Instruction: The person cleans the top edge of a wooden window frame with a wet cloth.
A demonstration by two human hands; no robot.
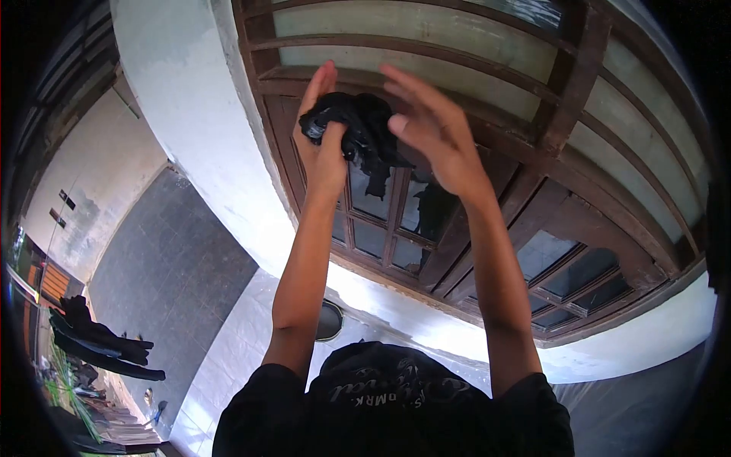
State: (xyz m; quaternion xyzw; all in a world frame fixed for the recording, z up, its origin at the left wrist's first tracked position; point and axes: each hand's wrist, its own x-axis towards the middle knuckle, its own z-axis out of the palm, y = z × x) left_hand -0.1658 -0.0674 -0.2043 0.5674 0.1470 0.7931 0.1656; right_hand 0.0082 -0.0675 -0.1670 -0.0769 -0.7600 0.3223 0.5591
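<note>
My left hand (326,148) is closed around a crumpled black bundle (362,126), thumb across its near side and fingers behind it. The bundle looks like soft cloth or plastic, with some shiny folds, and a loose end hangs down from it. To the right, my right hand (438,129) is raised with its fingers stretched out and slightly blurred. Its thumb tip is close to the bundle's right edge. Both hands are held up in front of a brown wooden window frame (411,53).
Paned shutters (381,209) and a white wall (183,99) stand behind my arms. A dark round container (330,320) sits on the pale floor sheet (221,358). At left are grey tiles (167,244), hanging dark cloths (103,339) and green stalks (68,388).
</note>
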